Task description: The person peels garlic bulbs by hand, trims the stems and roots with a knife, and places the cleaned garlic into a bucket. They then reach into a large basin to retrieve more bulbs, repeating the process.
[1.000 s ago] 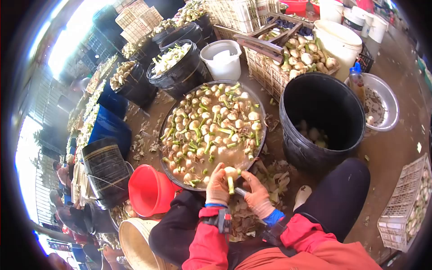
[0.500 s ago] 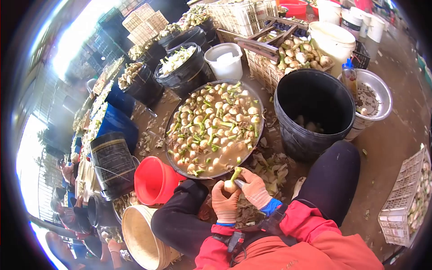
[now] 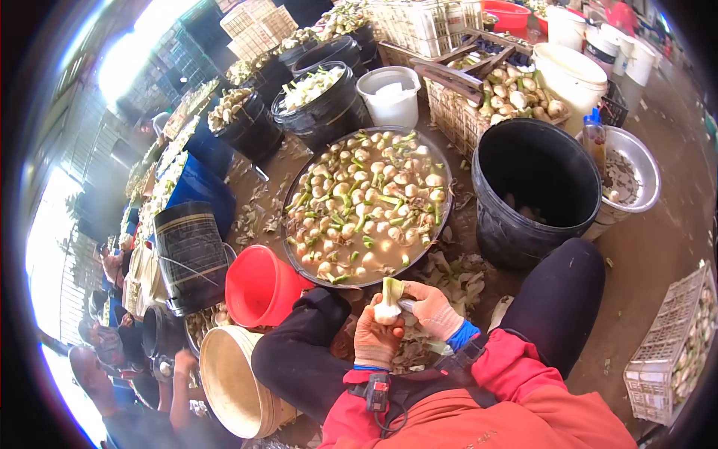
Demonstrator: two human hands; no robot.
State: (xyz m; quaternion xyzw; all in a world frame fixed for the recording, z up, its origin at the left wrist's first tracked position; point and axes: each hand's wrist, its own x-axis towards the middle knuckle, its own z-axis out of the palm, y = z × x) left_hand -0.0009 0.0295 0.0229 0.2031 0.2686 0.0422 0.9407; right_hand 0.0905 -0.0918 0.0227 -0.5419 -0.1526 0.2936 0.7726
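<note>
My left hand [image 3: 378,338], in an orange-palmed glove, is closed round a pale bulb [image 3: 387,308] with a short green stem pointing up. Beside it my right hand [image 3: 434,313], gloved too, is closed on a small metal tool [image 3: 406,304], probably a knife, whose tip meets the bulb's stem side; its handle is hidden in the fingers. Just beyond both hands, a wide round basin [image 3: 293,258] holds many bulbs with green stems in brownish water. Peeled leaf scraps [image 3: 456,280] lie on the floor near the hands.
A large black bucket [image 3: 497,224] stands right of the basin, a red bucket [image 3: 254,288] and a cream bucket [image 3: 224,382] to the left. A crate [image 3: 456,120] of bulbs is behind, another crate [image 3: 651,389] at right. Other people [image 3: 112,389] work at lower left.
The bulb has turned more upright, its stem now facing the tool. Both hands have shifted slightly. The whole view has moved a little, and a person at lower left shows more.
</note>
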